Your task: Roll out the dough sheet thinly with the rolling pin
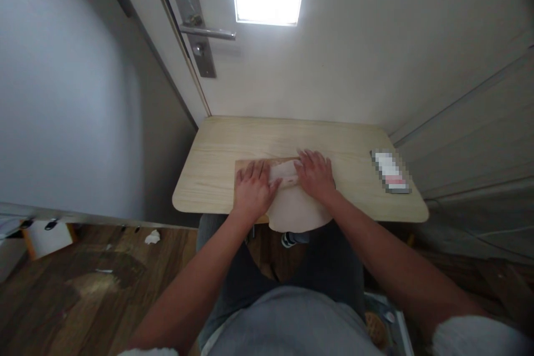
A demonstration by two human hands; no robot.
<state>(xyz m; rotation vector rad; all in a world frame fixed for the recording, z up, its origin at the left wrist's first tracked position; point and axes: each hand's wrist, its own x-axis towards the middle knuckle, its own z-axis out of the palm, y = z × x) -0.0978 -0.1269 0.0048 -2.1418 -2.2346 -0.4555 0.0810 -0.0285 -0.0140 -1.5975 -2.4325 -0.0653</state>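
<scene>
A pale, soft sheet [297,208] that looks like rolled-out dough lies over a tan board [239,166] and hangs past the table's front edge. My left hand [252,188] rests on the board and the sheet's left side, fingers spread and thumb stretched inward. On the right part of the sheet lies my right hand [314,173], its fingers extended towards the back. Between my thumbs a fold or raised ridge runs across the sheet. What is under my palms is hidden.
The board lies on a light wooden table [217,142] against a door with a lever handle [208,32]. A blurred-out phone-like object [391,171] lies at the table's right. Crumpled white paper [152,237] is on the floor, and a container [386,322] stands beside my right leg.
</scene>
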